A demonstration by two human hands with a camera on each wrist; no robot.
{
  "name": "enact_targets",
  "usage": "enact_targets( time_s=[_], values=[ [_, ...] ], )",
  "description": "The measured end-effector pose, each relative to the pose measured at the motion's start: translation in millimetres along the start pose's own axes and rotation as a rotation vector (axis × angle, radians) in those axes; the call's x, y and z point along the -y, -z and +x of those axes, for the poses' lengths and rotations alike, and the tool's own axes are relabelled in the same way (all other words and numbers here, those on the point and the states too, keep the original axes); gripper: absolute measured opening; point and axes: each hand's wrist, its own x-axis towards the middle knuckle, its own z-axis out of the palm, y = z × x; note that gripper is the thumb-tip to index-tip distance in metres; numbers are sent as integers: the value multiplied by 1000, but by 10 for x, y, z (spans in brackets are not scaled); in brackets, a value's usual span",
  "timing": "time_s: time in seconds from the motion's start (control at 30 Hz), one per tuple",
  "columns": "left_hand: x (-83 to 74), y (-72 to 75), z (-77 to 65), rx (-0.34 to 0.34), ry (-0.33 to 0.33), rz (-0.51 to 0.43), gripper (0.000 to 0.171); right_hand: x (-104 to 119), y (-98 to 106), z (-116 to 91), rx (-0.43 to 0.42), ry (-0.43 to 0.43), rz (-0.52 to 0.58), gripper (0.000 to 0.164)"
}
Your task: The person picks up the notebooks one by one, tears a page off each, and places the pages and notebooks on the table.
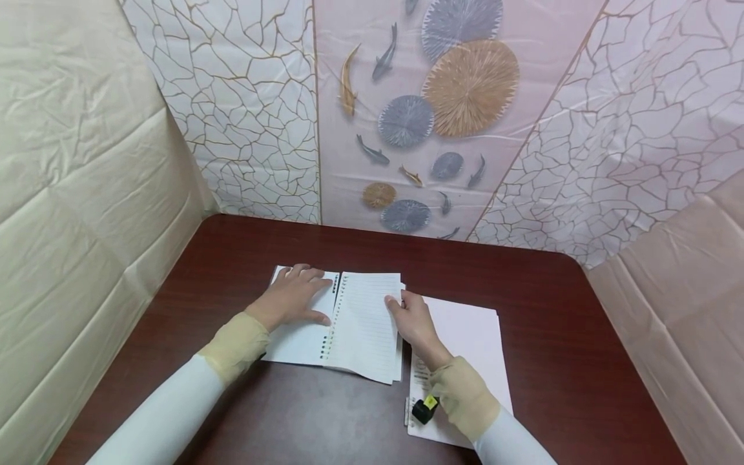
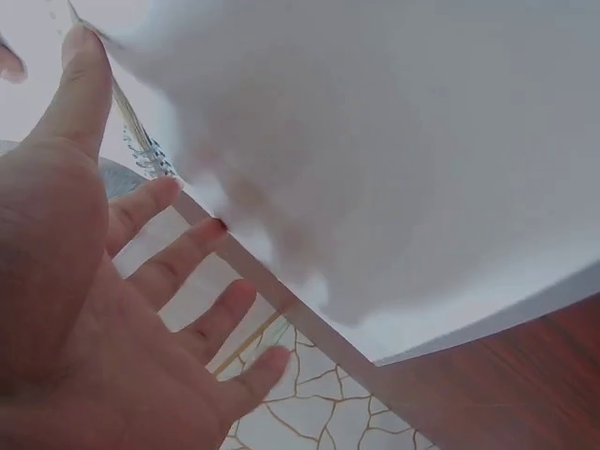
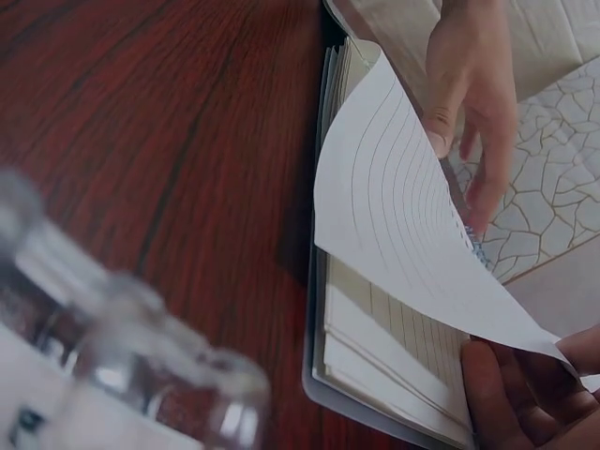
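Observation:
A ring-bound notebook (image 1: 363, 323) lies open on the table, with lined right-hand pages and a row of rings down its middle. Over its left page rests my left hand (image 1: 293, 296), fingers spread and thumb near the rings. My right hand (image 1: 414, 320) pinches the outer edge of a lined page (image 3: 403, 197) between thumb and fingers. That page bows up from the sheets below it in the right wrist view. In the left wrist view, the left hand (image 2: 122, 281) has its fingers spread beside a white page (image 2: 375, 159).
A white pad (image 1: 465, 336) lies to the right, partly under my right forearm. A small black object with a yellow label (image 1: 424, 410) shows by that wrist. Blurred clear plastic (image 3: 141, 337) fills a corner of the right wrist view. Patterned cloth walls (image 1: 250, 116) border the brown table (image 1: 523, 278).

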Motion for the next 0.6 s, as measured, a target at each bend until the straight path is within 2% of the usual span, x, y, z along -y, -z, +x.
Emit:
enact_targets(
  time_s=[0.1, 0.27, 0.47, 0.6],
  values=[
    [17, -11, 32, 10, -40, 0, 106, -5, 0, 2, -2, 1, -3, 34],
    [28, -32, 76, 56, -99, -73, 122, -15, 0, 11, 6, 3, -5, 35],
    [-10, -5, 148, 71, -124, -125, 133, -19, 2, 3, 12, 8, 1, 35],
    [-32, 28, 191, 96, -121, -116, 134, -27, 4, 1, 0, 12, -12, 32]
  ],
)
